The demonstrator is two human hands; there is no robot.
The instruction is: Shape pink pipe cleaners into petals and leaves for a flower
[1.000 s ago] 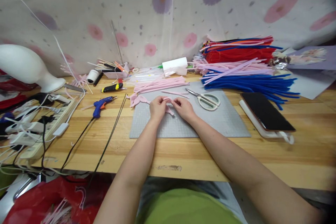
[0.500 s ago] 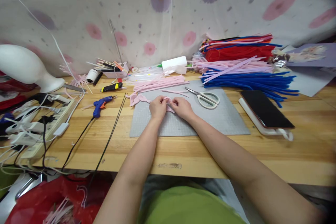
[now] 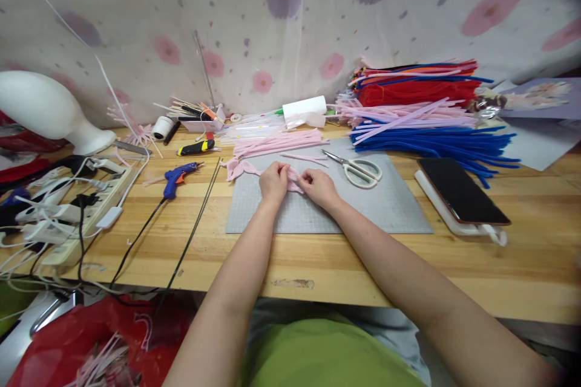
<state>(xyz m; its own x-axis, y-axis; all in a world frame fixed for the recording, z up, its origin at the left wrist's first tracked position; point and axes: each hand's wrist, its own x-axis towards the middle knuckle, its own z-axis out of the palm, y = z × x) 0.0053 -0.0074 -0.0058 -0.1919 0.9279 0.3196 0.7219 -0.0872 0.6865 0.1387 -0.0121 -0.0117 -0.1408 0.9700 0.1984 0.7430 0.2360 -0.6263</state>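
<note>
My left hand (image 3: pixel 273 182) and my right hand (image 3: pixel 319 186) meet over the grey cutting mat (image 3: pixel 385 205), both pinching a small bent piece of pink pipe cleaner (image 3: pixel 296 178) between their fingertips. Just left of my hands lies a finished pink bent shape (image 3: pixel 236 168). A row of loose pink pipe cleaners (image 3: pixel 276 144) rests along the mat's far edge. White-handled scissors (image 3: pixel 356 168) lie on the mat to the right of my hands.
Stacked red, pink and blue pipe cleaners (image 3: pixel 426 115) fill the back right. A phone (image 3: pixel 460 190) lies at right. A blue glue gun (image 3: pixel 177 175), a black-yellow knife (image 3: pixel 195 147), a power strip (image 3: pixel 72 211) with cables and a white foam head (image 3: pixel 45 110) are at left.
My hands have stayed together on the pink piece, the fingers shifting only slightly. The view has tilted a little.
</note>
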